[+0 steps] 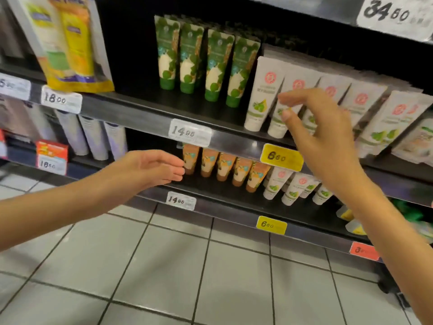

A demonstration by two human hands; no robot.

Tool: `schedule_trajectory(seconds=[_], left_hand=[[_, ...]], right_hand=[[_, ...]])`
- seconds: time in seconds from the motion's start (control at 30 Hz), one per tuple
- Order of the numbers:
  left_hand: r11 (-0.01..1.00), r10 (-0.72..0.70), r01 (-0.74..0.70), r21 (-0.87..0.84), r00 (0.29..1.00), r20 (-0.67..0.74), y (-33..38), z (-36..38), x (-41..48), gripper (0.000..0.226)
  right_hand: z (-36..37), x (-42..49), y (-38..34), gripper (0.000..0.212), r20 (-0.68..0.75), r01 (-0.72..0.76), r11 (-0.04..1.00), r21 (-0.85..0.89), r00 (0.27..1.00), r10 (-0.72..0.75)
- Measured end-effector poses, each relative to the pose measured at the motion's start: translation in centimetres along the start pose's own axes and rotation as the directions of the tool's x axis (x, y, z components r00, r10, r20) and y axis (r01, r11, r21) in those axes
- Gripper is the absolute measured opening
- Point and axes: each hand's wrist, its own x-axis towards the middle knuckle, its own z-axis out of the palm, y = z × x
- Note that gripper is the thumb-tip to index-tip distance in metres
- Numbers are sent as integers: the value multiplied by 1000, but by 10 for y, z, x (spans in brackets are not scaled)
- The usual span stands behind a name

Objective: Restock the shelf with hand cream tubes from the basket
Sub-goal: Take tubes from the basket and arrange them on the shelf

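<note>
Both hands empty: the right hand (325, 127) spreads open, hiding blurred white tubes (260, 95); the left hand (152, 167) hangs loosely open at 9 o'clock.

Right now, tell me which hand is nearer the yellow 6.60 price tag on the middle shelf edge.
Right. The right hand hovers just above and right of the yellow 6.60 price tag, in front of the white tubes. The left hand is far to its left, by the orange tubes.

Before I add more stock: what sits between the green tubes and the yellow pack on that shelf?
Nothing. In the head view, the shelf between the green tubes and the yellow pack is bare black board.
</note>
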Motion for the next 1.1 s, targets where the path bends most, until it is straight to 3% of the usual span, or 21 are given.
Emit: schedule_trajectory(seconds=[0.1,0.23,0.4,0.53,0.63,0.8,0.93,1.03,1.1], left_hand=[[989,45,-34,142,996,-78,-5,-54,-48,29],[990,85,-38,139,932,-352,-29,-128,-145,22],[995,-9,75,65,716,-698,-87,-200,-271,16],[991,-75,137,5,575,-815,-132,-233,-339,16],[989,-114,137,-51,496,-861,-159,-257,-374,17],[970,-228,157,-188,300,-926,-215,-296,-400,22],[883,-385,386,-268,265,-884,-271,-315,-384,21],[796,-458,511,-325,158,-875,-306,-318,-374,16],[747,-446,611,-260,171,-879,-319,-308,-371,19]], right_hand=[[49,-9,-61,22,209,14,977,215,976,-60],[123,-11,-154,23,447,146,904,401,830,-333],[223,-20,-280,24,515,250,744,620,585,-626],[290,-37,-364,19,486,237,625,744,451,-749],[322,-45,-407,18,474,216,578,787,386,-791],[369,-46,-448,26,505,347,558,754,238,-830],[425,-56,-456,24,663,409,650,641,131,-737],[457,-68,-458,22,796,367,771,521,118,-594],[465,-79,-459,20,825,420,781,463,117,-552]])
